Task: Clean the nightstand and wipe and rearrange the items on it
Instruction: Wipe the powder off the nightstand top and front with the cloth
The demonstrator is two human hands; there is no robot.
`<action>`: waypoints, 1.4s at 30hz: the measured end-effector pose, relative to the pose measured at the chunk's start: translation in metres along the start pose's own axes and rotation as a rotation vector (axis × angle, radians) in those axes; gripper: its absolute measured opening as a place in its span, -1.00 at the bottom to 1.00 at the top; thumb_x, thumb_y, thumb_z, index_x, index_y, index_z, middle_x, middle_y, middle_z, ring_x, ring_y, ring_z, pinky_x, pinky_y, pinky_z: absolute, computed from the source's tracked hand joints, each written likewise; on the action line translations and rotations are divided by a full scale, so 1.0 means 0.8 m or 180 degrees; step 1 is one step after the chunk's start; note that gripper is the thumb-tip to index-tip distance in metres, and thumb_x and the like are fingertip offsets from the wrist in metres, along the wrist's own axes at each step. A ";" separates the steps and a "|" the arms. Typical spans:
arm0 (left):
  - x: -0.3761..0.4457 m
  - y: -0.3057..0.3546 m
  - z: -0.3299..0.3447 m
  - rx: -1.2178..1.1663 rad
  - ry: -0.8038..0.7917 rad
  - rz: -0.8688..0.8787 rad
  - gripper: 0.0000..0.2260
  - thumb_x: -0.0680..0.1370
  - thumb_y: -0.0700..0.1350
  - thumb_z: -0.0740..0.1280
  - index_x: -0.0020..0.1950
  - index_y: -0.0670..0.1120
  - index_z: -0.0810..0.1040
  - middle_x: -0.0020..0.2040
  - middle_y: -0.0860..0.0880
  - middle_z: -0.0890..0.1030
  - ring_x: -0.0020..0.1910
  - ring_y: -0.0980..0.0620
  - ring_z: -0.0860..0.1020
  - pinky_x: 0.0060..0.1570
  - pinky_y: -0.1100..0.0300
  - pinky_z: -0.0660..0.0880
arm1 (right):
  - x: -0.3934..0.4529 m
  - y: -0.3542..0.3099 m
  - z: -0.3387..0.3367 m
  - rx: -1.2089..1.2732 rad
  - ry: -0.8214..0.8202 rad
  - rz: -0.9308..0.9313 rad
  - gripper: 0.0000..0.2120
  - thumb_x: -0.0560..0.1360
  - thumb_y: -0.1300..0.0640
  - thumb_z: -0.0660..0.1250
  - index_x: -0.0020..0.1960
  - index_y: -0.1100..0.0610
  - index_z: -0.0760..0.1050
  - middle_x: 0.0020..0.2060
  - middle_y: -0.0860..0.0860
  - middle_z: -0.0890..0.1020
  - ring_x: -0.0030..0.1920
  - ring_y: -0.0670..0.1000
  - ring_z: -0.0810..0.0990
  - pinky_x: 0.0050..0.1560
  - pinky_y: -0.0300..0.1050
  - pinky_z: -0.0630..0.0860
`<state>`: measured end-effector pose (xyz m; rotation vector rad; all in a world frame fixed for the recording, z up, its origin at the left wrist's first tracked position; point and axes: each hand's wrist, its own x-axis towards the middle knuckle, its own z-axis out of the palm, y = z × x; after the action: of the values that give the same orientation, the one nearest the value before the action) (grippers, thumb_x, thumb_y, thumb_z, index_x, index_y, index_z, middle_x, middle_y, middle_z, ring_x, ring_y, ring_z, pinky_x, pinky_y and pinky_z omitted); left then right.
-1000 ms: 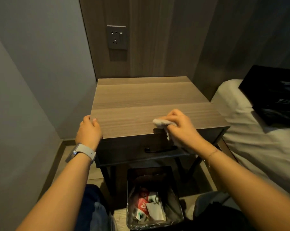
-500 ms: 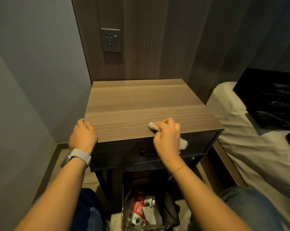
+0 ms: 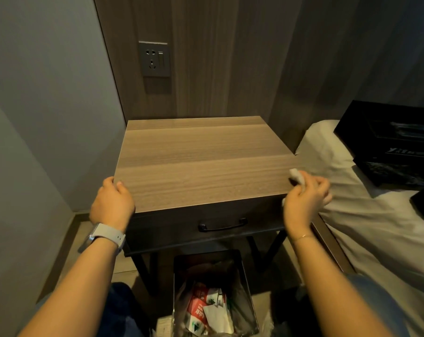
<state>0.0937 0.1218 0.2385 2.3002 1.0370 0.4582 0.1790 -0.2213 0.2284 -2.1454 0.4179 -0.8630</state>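
The wooden nightstand (image 3: 201, 161) stands in front of me with nothing on its top, and its dark drawer with a black handle (image 3: 222, 226) is closed. My left hand (image 3: 112, 204) grips the top's front left corner, fingers curled over the edge. My right hand (image 3: 306, 199) holds a crumpled white wipe (image 3: 297, 176) against the front right corner of the top.
A bin (image 3: 214, 295) lined with a plastic bag and holding red and white packaging stands on the floor under the nightstand. The bed (image 3: 366, 215) with white sheets lies to the right, with black boxes (image 3: 396, 142) on it. A wall socket (image 3: 155, 58) sits above.
My right hand has slid the wipe along the front edge from the middle to the right corner. My left hand has stayed on the left corner.
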 end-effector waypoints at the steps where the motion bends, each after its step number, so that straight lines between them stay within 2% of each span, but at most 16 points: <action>1: -0.001 0.000 0.000 0.0028 0.0020 -0.0011 -0.64 0.66 -0.04 0.00 0.40 -0.14 0.32 0.26 -0.25 0.48 0.18 -0.31 0.47 0.05 -0.10 0.41 | -0.028 -0.011 0.005 0.0189 0.0077 -0.0044 -0.64 0.46 0.39 0.17 0.17 0.15 0.55 0.17 0.19 0.41 0.16 0.23 0.36 0.16 -0.06 0.30; 3: -0.001 0.000 0.001 0.0005 0.0031 -0.0005 -0.64 0.66 -0.03 0.00 0.39 -0.14 0.32 0.25 -0.25 0.49 0.17 -0.31 0.48 0.05 -0.10 0.41 | -0.088 -0.038 0.019 0.0512 -0.0091 -0.0156 -0.61 0.45 0.43 0.18 0.18 0.15 0.54 0.17 0.17 0.40 0.15 0.18 0.37 0.14 -0.04 0.36; 7: -0.003 -0.003 -0.004 -0.0113 -0.0035 0.0018 -0.63 0.66 -0.03 0.00 0.40 -0.14 0.32 0.27 -0.25 0.48 0.18 -0.30 0.47 0.06 -0.09 0.41 | -0.187 -0.096 0.035 0.0748 -0.0964 -0.0802 -0.54 0.40 0.41 0.23 0.19 0.04 0.57 0.17 0.04 0.41 0.15 0.08 0.35 0.05 -0.10 0.44; 9: -0.005 -0.005 -0.008 -0.0220 -0.0098 0.0040 -0.63 0.66 -0.03 0.00 0.41 -0.13 0.31 0.29 -0.24 0.47 0.20 -0.29 0.46 0.08 -0.09 0.40 | -0.198 -0.118 0.028 0.1074 -0.1630 -0.1103 -0.54 0.41 0.37 0.20 0.18 -0.02 0.58 0.10 -0.05 0.42 0.11 0.00 0.38 0.04 -0.18 0.46; 11: -0.005 -0.006 -0.011 -0.0344 -0.0147 0.0055 -0.63 0.66 -0.02 0.01 0.42 -0.12 0.30 0.30 -0.22 0.47 0.21 -0.27 0.46 0.09 -0.07 0.41 | -0.184 -0.143 0.015 0.1626 -0.2386 -0.1065 -0.58 0.47 0.36 0.21 0.19 -0.02 0.58 0.04 -0.06 0.43 0.03 -0.09 0.46 0.00 -0.32 0.47; 13: -0.006 -0.007 -0.011 -0.0432 -0.0167 0.0010 -0.63 0.66 -0.01 0.02 0.42 -0.10 0.31 0.29 -0.20 0.48 0.20 -0.24 0.48 0.05 -0.06 0.42 | -0.159 -0.174 0.012 0.1793 -0.2619 -0.1184 -0.63 0.51 0.30 0.23 0.20 -0.03 0.58 0.01 -0.05 0.44 -0.04 -0.14 0.50 -0.04 -0.30 0.50; 18: -0.002 -0.012 -0.010 -0.0650 -0.0269 -0.0009 -0.64 0.65 0.02 0.03 0.42 -0.06 0.29 0.29 -0.15 0.48 0.18 -0.19 0.50 0.09 -0.09 0.49 | -0.107 -0.249 0.082 0.0657 -0.2518 -0.2079 -0.67 0.54 0.18 0.24 0.27 -0.01 0.52 0.03 -0.02 0.50 0.02 -0.01 0.52 0.01 -0.11 0.51; 21: 0.001 -0.014 -0.012 -0.0773 -0.0415 -0.0021 -0.63 0.65 -0.01 0.05 0.45 -0.05 0.26 0.34 -0.14 0.44 0.24 -0.17 0.46 0.15 -0.07 0.45 | -0.117 -0.258 0.125 -0.0328 -0.3122 -0.2457 -0.70 0.55 0.03 0.26 0.27 0.01 0.50 0.10 0.03 0.52 0.11 0.09 0.53 0.11 0.06 0.51; 23: 0.001 -0.013 -0.017 -0.0982 -0.0552 -0.0067 -0.61 0.65 -0.03 0.06 0.48 -0.07 0.24 0.39 -0.14 0.39 0.32 -0.15 0.41 0.22 -0.04 0.39 | -0.128 -0.256 0.127 -0.0531 -0.3224 -0.2612 -0.60 0.52 -0.09 0.28 0.32 0.00 0.46 0.18 0.02 0.53 0.19 0.07 0.49 0.21 0.07 0.44; 25: -0.005 -0.013 -0.026 -0.1174 -0.0492 0.0002 -0.61 0.65 -0.05 0.09 0.48 -0.07 0.26 0.42 -0.11 0.37 0.37 -0.10 0.36 0.29 0.00 0.35 | -0.133 -0.254 0.100 0.0074 -0.3046 -0.2430 -0.54 0.51 -0.13 0.28 0.37 -0.03 0.41 0.26 -0.05 0.51 0.28 -0.01 0.43 0.30 0.03 0.38; 28: -0.030 -0.005 -0.045 -0.1292 -0.0182 0.0335 -0.62 0.62 -0.11 0.17 0.45 0.01 0.31 0.41 -0.01 0.40 0.36 0.01 0.37 0.31 0.03 0.38 | -0.134 -0.238 0.031 0.1036 -0.2889 -0.1986 -0.63 0.52 -0.07 0.29 0.32 -0.09 0.46 0.22 -0.17 0.52 0.28 -0.14 0.43 0.29 -0.13 0.41; 30: -0.055 0.009 -0.056 -0.1647 -0.0221 0.0564 -0.64 0.60 -0.15 0.21 0.38 0.09 0.38 0.31 0.09 0.46 0.23 0.15 0.42 0.20 0.10 0.44 | -0.133 -0.217 -0.021 0.1348 -0.2959 -0.1664 -0.68 0.53 0.01 0.32 0.27 -0.12 0.48 0.17 -0.27 0.52 0.24 -0.26 0.44 0.22 -0.35 0.40; 32: -0.084 0.026 -0.066 -0.2014 -0.0411 0.0725 -0.67 0.57 -0.19 0.25 0.25 0.17 0.44 0.15 0.19 0.54 0.11 0.25 0.48 0.14 0.15 0.48 | -0.128 -0.190 -0.066 0.1494 -0.2881 -0.1416 -0.68 0.51 0.07 0.34 0.25 -0.12 0.50 0.13 -0.32 0.53 0.19 -0.33 0.45 0.15 -0.48 0.36; 34: -0.114 0.043 -0.070 -0.2290 -0.0641 0.0837 -0.69 0.55 -0.25 0.27 0.17 0.13 0.48 0.05 0.16 0.60 0.05 0.29 0.52 0.09 0.29 0.48 | -0.120 -0.157 -0.100 0.1525 -0.2735 -0.1142 -0.69 0.50 0.10 0.36 0.23 -0.11 0.53 0.08 -0.31 0.57 0.16 -0.32 0.49 0.12 -0.48 0.38; 37: -0.165 0.067 -0.064 -0.2484 -0.1065 0.0903 -0.73 0.55 -0.28 0.29 0.16 0.04 0.54 0.04 0.13 0.62 0.05 0.32 0.53 -0.02 0.52 0.42 | -0.102 -0.101 -0.143 0.1496 -0.2555 -0.0739 -0.69 0.49 0.11 0.38 0.19 -0.14 0.55 0.04 -0.30 0.62 0.12 -0.27 0.55 0.13 -0.33 0.47; 42: -0.235 0.124 -0.029 -0.2410 -0.1555 0.1100 -0.74 0.54 -0.27 0.31 0.14 0.04 0.56 0.07 0.15 0.61 0.07 0.27 0.55 0.14 0.32 0.45 | -0.055 -0.023 -0.212 0.1164 -0.2298 -0.0236 -0.66 0.46 0.11 0.38 0.12 -0.27 0.50 0.01 -0.33 0.60 0.07 -0.35 0.53 0.07 -0.30 0.49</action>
<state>0.0176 -0.0671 0.3041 1.7483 0.1635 0.3168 0.0291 -0.2773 0.3029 -1.9654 -0.1784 -0.1388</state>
